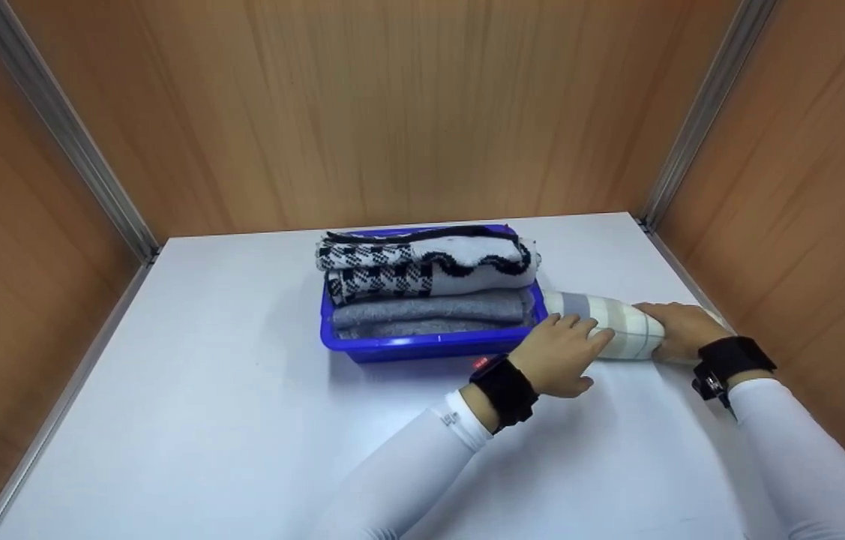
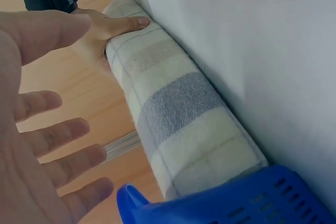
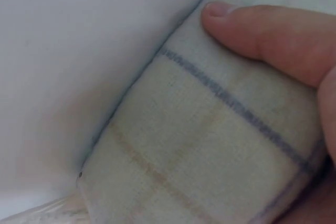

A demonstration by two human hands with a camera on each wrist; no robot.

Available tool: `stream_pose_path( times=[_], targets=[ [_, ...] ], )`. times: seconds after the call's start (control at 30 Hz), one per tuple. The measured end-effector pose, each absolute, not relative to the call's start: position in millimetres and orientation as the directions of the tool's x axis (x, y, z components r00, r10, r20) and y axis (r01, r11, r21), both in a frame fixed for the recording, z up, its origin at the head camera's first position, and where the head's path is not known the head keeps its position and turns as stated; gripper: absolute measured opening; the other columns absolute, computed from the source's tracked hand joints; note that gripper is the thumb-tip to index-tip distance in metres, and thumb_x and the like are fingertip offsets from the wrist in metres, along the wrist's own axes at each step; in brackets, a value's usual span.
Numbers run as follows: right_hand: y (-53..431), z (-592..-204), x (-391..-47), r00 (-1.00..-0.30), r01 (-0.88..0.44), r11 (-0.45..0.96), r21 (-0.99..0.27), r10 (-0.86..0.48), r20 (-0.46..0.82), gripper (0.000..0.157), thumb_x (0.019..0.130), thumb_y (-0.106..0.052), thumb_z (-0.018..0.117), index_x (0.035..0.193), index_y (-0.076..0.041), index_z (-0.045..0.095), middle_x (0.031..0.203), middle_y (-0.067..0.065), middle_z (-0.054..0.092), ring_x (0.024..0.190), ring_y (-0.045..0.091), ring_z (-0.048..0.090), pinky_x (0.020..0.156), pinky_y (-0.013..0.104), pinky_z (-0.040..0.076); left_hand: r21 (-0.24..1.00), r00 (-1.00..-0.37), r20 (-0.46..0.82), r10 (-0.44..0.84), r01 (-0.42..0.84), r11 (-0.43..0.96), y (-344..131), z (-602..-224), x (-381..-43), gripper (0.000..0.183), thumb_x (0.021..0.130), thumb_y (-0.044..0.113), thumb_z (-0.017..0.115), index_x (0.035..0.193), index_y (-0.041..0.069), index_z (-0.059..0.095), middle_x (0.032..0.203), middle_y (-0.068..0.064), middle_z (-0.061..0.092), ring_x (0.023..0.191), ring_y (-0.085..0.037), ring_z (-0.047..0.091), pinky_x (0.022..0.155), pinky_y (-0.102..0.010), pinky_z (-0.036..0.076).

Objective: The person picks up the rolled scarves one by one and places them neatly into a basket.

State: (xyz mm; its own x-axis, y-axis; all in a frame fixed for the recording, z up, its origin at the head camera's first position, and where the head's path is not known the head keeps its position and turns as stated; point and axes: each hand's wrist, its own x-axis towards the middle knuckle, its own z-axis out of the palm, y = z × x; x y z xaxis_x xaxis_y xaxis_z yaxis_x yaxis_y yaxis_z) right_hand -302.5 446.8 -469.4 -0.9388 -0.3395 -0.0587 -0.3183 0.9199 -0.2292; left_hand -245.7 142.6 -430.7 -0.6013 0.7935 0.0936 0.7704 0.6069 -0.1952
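A rolled plaid cloth (image 1: 617, 322), fleecy and cream with grey-blue bands, lies on the table to the right of the blue basket (image 1: 437, 346). My right hand (image 1: 684, 330) holds its far right end, with the thumb (image 3: 262, 27) laid along the top and the other fingers mostly hidden beneath. In the left wrist view, the cloth's other end meets the basket's rim. My left hand (image 1: 561, 356) hovers at the basket's front right corner, its fingers spread beside the cloth and nothing in its grasp.
Inside the basket lie a folded grey cloth (image 1: 437, 307) and, behind it, a folded black-and-white patterned cloth (image 1: 474, 274) rising above the rim. Wooden panels (image 1: 422, 112) wall in the white table (image 1: 205, 390) at the back and on both sides.
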Motion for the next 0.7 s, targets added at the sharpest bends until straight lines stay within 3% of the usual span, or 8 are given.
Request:
stream_pose_path(
  times=[0.27,0.57,0.7],
  targets=[
    [448,-468,-297,-0.936,-0.328,0.916,-0.232,-0.348,-0.052,0.082,0.077,-0.003,0.090,0.153,-0.011,0.060,0.137,0.021,0.074,0.128,0.052,0.066,0.108,0.072,0.050,-0.216,-0.645,0.117,0.755,0.726,0.653,153,-438,-250,0.071,0.097,0.053,0.072,0.157,0.023,0.048,0.146,0.002,0.062,0.137,-0.020,0.059,0.119,-0.040,0.049],
    [447,-465,-291,-0.922,-0.372,0.904,-0.210,-0.386,-0.027,0.076,0.079,-0.008,0.091,0.150,-0.011,0.063,0.133,0.020,0.076,0.122,0.049,0.070,0.106,0.069,0.054,-0.227,-0.658,0.081,0.749,0.719,0.657,159,-446,-251,0.071,0.099,0.050,0.071,0.160,0.021,0.047,0.151,-0.001,0.059,0.141,-0.023,0.056,0.123,-0.042,0.046],
    [448,-464,-291,-0.917,-0.387,0.902,-0.194,-0.398,-0.024,0.078,0.075,-0.004,0.092,0.148,-0.009,0.065,0.132,0.020,0.076,0.122,0.049,0.069,0.106,0.069,0.053,-0.238,-0.664,0.094,0.742,0.709,0.664,162,-445,-251,0.065,0.098,0.046,0.071,0.155,0.020,0.051,0.147,-0.001,0.061,0.137,-0.023,0.058,0.119,-0.041,0.049]
  ],
)
